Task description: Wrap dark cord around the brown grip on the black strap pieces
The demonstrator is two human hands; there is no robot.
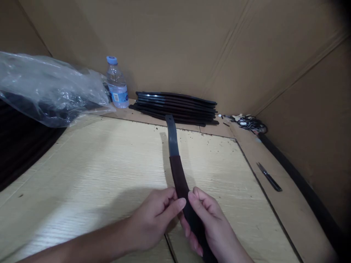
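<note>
A long, slightly curved dark strip point(179, 175) points away from me over the pale wooden board point(115, 157). Its far end is bare, smooth and grey-black with a small hole near the tip; from there toward me a dark brown sleeve covers it. My left hand point(153, 215) pinches the strip's left edge, thumb on top. On the other side my right hand point(211, 219) is closed around it, thumb along the right edge and fingers curled beneath. The near end runs out of view at the bottom.
Behind the board lies a stack of similar dark strips point(175, 106). To its left stand a water bottle point(117, 87) and clear plastic sheeting point(55, 84) over dark material. At right are a small pointed cutter point(270, 178), a heap of scraps point(249, 123) and cardboard walls point(170, 40).
</note>
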